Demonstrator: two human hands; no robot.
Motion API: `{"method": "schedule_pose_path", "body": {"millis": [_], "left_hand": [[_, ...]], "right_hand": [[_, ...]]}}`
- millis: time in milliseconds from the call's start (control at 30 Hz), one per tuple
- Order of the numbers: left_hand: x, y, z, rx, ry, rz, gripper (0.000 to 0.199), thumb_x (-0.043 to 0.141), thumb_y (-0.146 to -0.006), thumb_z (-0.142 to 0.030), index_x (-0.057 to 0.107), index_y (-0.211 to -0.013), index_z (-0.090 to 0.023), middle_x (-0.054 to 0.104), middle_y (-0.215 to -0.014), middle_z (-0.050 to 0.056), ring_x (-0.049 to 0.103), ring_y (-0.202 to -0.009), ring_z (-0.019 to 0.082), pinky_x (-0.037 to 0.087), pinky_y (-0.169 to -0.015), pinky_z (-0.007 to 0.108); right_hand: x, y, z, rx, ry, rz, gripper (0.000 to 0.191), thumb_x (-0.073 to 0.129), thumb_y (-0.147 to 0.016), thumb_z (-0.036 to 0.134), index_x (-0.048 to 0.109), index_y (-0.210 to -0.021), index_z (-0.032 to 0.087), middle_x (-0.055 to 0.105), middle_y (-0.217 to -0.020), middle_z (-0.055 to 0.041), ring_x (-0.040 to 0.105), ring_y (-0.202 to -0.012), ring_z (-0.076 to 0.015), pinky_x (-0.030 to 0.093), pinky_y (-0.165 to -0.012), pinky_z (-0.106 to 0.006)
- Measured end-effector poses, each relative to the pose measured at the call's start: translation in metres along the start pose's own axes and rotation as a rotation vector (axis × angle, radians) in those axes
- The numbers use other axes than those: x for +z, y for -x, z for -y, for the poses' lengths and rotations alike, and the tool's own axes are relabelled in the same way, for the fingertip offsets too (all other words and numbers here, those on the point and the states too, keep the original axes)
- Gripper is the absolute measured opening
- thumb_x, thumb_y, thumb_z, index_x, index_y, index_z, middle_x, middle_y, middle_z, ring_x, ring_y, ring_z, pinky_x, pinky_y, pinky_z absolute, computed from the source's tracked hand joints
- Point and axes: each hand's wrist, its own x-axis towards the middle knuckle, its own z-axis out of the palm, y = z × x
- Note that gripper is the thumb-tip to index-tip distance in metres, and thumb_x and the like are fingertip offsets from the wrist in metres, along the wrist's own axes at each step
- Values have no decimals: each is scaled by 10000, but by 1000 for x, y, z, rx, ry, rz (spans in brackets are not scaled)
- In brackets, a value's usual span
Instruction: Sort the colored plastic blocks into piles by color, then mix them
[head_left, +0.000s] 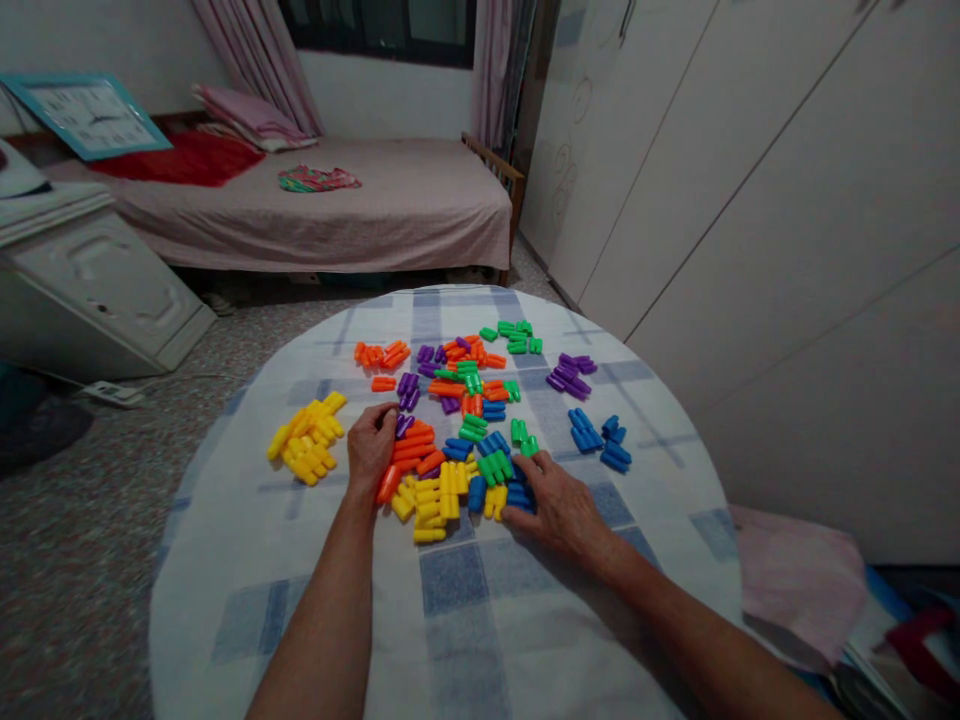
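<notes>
My left hand is at the left edge of a mixed heap of plastic blocks shaped like joined rounded pegs. Its fingers are bent together beside purple blocks and orange blocks; whatever lies between the fingertips is hidden. My right hand rests at the heap's right edge, thumb and fingers spread around blue blocks. Just left of its fingers are green blocks, with yellow blocks along the near side of the heap.
Separate groups surround the heap: yellow pile left, orange group far left, green group at the back, purple group and blue group right. The round table has a checked cloth. Beyond stand a bed and wardrobe.
</notes>
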Motion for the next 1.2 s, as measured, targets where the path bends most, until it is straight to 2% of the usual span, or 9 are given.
{"method": "schedule_pose_path", "body": {"millis": [133,300,500,633,800,900,967,1067,1200], "left_hand": [[1,-1,2,0,1,4,342,498,-808,-353,716,-992,-164,724,-976,65,651,-920,196,493,-857,305],[2,-2,4,-5,-6,-1,349,499,-803,-358,717,-993,-163,725,-968,68,652,-901,192,497,-837,296],[0,-1,3,2,-12,9,347,500,-807,-372,717,-994,-175,725,-978,62,654,-918,192,497,-845,290],[-1,0,-1,-27,-24,7,350,505,-801,-378,717,-992,-174,728,-975,63,654,-912,197,498,-842,298],[-2,0,-3,-21,-21,8,351,509,-798,-384,716,-989,-175,728,-968,66,652,-905,205,498,-835,310],[-1,-1,-1,-14,-24,5,338,515,-796,-380,719,-982,-184,730,-966,62,653,-905,207,500,-835,314],[-1,-1,1,-17,-30,0,333,518,-795,-377,721,-981,-189,731,-966,60,655,-903,207,502,-835,315],[-1,-2,3,-13,-27,6,335,523,-794,-380,721,-987,-190,730,-965,59,656,-896,205,506,-833,313],[-1,-2,3,2,-11,16,344,515,-799,-382,717,-991,-180,726,-970,61,653,-904,202,502,-856,316]], "right_hand": [[5,6,-1,41,-19,-47,450,605,-791,433,529,-1151,174,568,-1104,-103,586,-924,-224,462,-744,-310],[14,13,2,52,-4,-145,465,598,-794,417,516,-1164,148,499,-1309,-161,543,-1097,-267,470,-841,-353],[10,17,6,-30,55,-96,514,635,-815,418,506,-1265,205,593,-1087,-95,558,-950,-241,463,-818,-369],[11,15,-2,-93,19,-67,330,618,-845,371,588,-1128,205,578,-1035,-79,565,-890,-211,468,-783,-336],[-2,2,-37,-52,-105,-272,258,494,-904,259,588,-1135,190,566,-1054,-91,581,-925,-202,481,-820,-329],[-23,-16,-72,65,-30,-500,313,468,-899,259,576,-1185,194,546,-1093,-116,549,-999,-246,468,-870,-384],[-33,-29,-96,130,48,-569,340,460,-888,244,571,-1203,179,546,-1092,-125,527,-1020,-260,453,-887,-402],[-33,-43,-124,216,119,-516,352,474,-879,267,578,-1201,169,572,-1101,-130,528,-1020,-272,442,-859,-414],[-16,-49,-139,293,63,-402,389,491,-887,392,575,-1219,206,612,-1155,-99,553,-1030,-270,430,-815,-403]]}}
